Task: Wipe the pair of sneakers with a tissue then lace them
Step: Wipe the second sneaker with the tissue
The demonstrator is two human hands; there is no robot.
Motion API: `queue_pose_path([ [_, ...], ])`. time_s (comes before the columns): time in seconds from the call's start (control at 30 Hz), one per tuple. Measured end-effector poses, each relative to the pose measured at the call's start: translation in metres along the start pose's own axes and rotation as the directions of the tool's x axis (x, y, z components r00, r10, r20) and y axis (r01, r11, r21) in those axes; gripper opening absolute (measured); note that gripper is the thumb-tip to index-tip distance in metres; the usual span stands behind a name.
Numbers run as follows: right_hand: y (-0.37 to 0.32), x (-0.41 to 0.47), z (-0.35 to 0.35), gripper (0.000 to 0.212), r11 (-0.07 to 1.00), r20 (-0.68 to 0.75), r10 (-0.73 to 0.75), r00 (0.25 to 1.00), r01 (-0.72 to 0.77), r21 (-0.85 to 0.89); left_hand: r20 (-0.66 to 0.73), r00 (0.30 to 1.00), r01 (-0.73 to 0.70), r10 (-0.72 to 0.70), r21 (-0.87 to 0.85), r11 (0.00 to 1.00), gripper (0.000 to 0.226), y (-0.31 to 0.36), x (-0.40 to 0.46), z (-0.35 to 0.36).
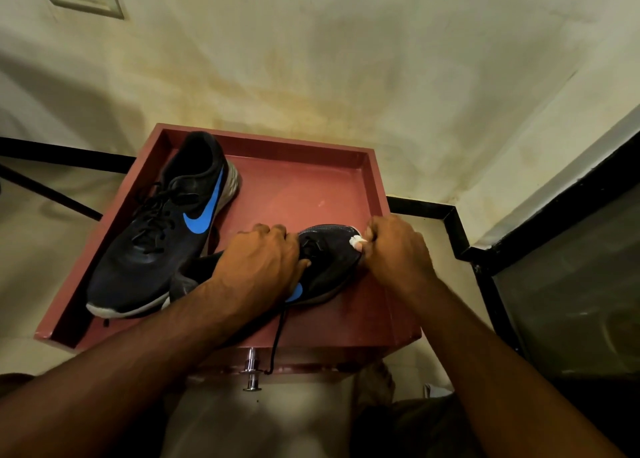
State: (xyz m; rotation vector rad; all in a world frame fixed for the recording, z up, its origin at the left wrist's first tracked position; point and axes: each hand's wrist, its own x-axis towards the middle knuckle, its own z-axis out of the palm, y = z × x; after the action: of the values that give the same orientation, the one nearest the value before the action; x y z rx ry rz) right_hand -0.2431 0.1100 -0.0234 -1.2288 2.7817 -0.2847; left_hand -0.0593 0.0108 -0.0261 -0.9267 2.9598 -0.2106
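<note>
Two dark sneakers with blue swooshes and pale soles. One sneaker (162,229) lies at nine o'clock, laced, heel toward twelve and toe toward seven. The second sneaker (329,260) lies at the centre, toe toward two o'clock — one loose black lace (277,340) trails toward six. A small white wad of tissue (356,241) touches its toe.

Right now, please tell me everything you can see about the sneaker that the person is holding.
The held sneaker is dark, with mesh-like fabric, a pale sole edge and a blue logo partly hidden. It lies in the red tray, toe toward the right rim, its heel by the other sneaker. The left hand grips it over the laces; the right hand presses a white tissue against its toe. One black lace hangs over the tray's front edge.
</note>
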Motion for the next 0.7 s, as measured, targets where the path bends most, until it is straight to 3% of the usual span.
queue_pose_path([
  [0.07,0.0,-0.003,0.001,0.023,0.998,0.037,-0.033,0.999,0.031,0.055,0.009,1.0,0.006,-0.006,0.004,1.0,0.048,0.0,0.0,-0.001],
  [0.17,-0.009,-0.032,0.003,0.026,0.957,0.291,-0.19,0.938,0.111,0.267,0.006,1.0,0.005,-0.005,-0.001,1.0,0.047,0.002,0.001,-0.002],
  [0.2,-0.01,-0.036,0.005,0.026,0.957,0.303,-0.206,0.93,0.126,0.263,0.001,1.0,0.005,-0.005,0.0,1.0,0.047,0.002,0.001,-0.001],
  [0.3,0.0,-0.01,0.005,0.013,0.997,0.018,-0.077,0.997,0.077,0.013,-0.016,1.0,0.004,-0.004,0.004,1.0,0.047,0.001,0.002,0.0],
  [0.33,0.005,-0.002,0.002,0.01,0.999,-0.069,-0.037,0.997,0.037,0.002,-0.016,1.0,0.001,-0.001,0.005,1.0,0.047,0.0,0.001,0.0],
  [0.4,0.015,0.009,-0.003,0.016,0.975,-0.137,0.014,0.99,0.017,0.223,-0.023,1.0,-0.005,0.005,0.006,1.0,0.048,0.0,0.001,0.002],
  [0.47,0.022,0.009,-0.007,0.025,0.822,-0.142,0.107,0.984,-0.007,0.57,-0.03,1.0,-0.008,0.009,0.009,1.0,0.048,-0.002,0.003,0.004],
  [0.5,0.023,0.008,-0.009,0.027,0.748,-0.145,0.144,0.979,-0.011,0.663,-0.04,0.999,-0.014,0.014,0.009,1.0,0.048,-0.003,0.005,0.005],
  [0.6,0.031,0.011,-0.007,0.014,0.678,-0.159,0.208,0.965,-0.025,0.735,-0.036,0.999,-0.04,0.039,-0.025,0.999,0.049,-0.014,0.013,0.006],
  [0.7,0.035,0.014,-0.005,0.012,0.605,-0.098,0.166,0.981,-0.023,0.796,0.008,0.999,-0.037,0.038,-0.147,0.988,0.051,-0.03,0.024,0.004],
])
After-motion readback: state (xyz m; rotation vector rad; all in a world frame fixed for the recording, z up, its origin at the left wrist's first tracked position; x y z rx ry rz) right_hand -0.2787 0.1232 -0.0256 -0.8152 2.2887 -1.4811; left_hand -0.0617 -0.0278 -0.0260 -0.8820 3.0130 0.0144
